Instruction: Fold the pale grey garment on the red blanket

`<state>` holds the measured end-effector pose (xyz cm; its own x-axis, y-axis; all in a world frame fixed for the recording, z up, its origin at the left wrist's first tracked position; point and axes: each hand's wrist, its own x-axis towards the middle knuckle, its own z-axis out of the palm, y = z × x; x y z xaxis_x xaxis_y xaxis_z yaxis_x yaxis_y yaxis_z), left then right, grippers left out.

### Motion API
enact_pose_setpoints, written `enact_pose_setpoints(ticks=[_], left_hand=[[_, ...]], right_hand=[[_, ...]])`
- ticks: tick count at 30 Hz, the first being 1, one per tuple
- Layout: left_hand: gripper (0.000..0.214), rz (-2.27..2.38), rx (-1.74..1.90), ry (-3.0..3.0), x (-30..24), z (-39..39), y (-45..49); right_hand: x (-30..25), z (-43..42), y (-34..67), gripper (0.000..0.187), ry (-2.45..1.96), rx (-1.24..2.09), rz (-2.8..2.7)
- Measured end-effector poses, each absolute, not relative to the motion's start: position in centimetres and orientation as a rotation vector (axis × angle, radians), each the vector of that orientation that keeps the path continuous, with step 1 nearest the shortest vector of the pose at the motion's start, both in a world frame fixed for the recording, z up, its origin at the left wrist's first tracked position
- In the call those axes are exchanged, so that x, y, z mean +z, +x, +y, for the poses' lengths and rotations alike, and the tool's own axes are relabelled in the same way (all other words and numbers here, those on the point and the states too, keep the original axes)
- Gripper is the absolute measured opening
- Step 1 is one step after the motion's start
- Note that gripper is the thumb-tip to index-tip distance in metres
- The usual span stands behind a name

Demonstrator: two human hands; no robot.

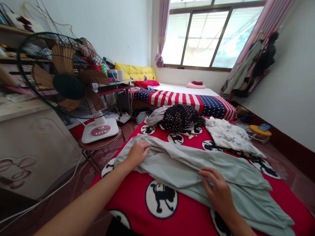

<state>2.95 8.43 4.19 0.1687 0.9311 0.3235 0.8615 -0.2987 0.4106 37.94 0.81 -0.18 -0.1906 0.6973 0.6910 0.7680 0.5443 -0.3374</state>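
Now, left grip (137,154) and right grip (218,193) on a pale green garment (172,164).
Left lies wide open at ten o'clock; right seemingly pinches a fold at four.

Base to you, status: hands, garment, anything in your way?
Left hand and right hand on pale green garment, spread over red monkey-print blanket. Dark polka-dot garment and white floral garment farther up the bed.
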Motion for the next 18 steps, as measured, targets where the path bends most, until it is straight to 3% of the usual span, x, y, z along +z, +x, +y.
enact_pose_setpoints(ticks=[7, 11, 14, 18], left_hand=[[0.033, 2.078, 0.926, 2.045, 4.2, 13.0, 2.2], [0.022, 2.164, 0.839, 1.846, 4.2, 16.4, -1.7], [0.015, 2.068, 0.712, 1.797, 3.8, 18.3, -3.5], [0.025, 1.876, 0.635, 1.796, 3.5, 19.4, -4.1]], right_hand=[[1.7, 4.1, 36.5, 0.013, -1.197, -0.031, -1.881], [1.9, 7.3, 36.8, 0.019, -1.316, 0.167, -1.771], [1.7, 10.0, 36.6, 0.028, -1.495, 0.23, -1.753], [0.5, 12.3, 36.2, 0.05, -1.726, 0.146, -1.811]])
